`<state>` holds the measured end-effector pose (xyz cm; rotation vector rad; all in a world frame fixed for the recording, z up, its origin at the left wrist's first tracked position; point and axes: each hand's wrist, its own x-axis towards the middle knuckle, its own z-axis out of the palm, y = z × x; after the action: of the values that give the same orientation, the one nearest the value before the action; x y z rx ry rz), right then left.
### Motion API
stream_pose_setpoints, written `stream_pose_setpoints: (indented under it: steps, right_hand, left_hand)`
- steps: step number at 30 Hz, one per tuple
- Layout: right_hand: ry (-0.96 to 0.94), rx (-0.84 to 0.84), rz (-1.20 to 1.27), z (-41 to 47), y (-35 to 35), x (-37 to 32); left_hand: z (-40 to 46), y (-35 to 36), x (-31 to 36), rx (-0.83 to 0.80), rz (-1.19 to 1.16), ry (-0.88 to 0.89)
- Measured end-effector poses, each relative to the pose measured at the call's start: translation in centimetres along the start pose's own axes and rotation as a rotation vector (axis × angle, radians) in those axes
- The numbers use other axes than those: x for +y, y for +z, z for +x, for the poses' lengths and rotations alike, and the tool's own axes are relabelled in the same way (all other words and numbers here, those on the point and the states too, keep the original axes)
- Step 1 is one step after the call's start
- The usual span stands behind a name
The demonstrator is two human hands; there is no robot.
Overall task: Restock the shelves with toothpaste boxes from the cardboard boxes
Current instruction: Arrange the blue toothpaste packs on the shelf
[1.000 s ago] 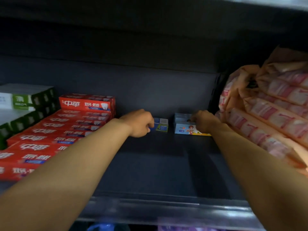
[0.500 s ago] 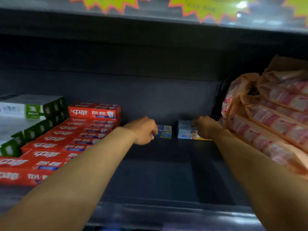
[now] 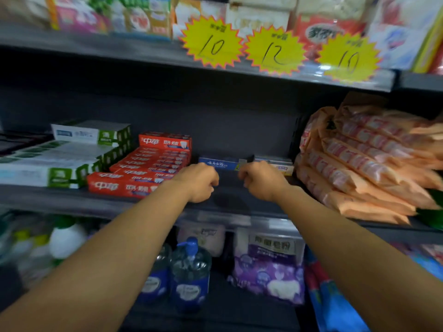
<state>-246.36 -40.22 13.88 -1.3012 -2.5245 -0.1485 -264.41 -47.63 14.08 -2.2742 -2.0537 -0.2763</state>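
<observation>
Middle shelf [image 3: 239, 202], centre of the frame. My left hand [image 3: 199, 182] and right hand [image 3: 260, 179] hover over the bare gap, fingers curled; whether either grip is clamped on anything I cannot tell (the knuckles hide the fingertips). Just behind them lies a blue toothpaste box [image 3: 219, 163], lengthwise along the back, with a paler box [image 3: 280, 164] to its right. Red toothpaste boxes [image 3: 143, 171] are stacked centre left, green-and-white boxes [image 3: 72, 154] at far left, orange packets [image 3: 364, 164] at right. Judgement: such cartons are light, stiff and thin-walled, somewhat slick; best held across the long sides near mid-length, gently, lest the card dent.
</observation>
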Motion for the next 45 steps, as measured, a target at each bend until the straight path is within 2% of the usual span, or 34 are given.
stream_pose_setpoints:
  steps: [8,13,19,26,34,41,45]
  right_hand:
    - [-0.091,-0.073,0.087,-11.7,2.2,-10.3]
    - [-0.135,-0.190,0.111,-16.3,8.2,-15.1]
    - [-0.111,-0.369,0.140,-19.3,16.4,-17.8]
    - [0.066,-0.516,0.129,-22.2,24.9,-17.5]
    - [0.455,-0.654,0.213,-24.9,31.4,-17.4]
    - [0.605,-0.645,0.276,-25.5,33.6,-17.7]
    - [0.607,-0.633,0.302,-25.4,33.6,-17.6]
  left_hand:
    - [-15.3,2.0,-1.1,-0.078,0.023,-0.047]
    - [-22.2,8.0,-3.8,-0.250,0.027,-0.107]
    - [-26.1,15.7,-6.3,-0.381,-0.052,-0.139]
    - [-27.8,23.9,-6.9,-0.493,-0.193,-0.188]
    - [-27.8,29.0,-6.2,-0.602,-0.328,-0.228]
    - [-28.1,31.3,-6.5,-0.629,-0.341,-0.240]
    - [-28.2,31.8,-6.4,-0.631,-0.341,-0.238]
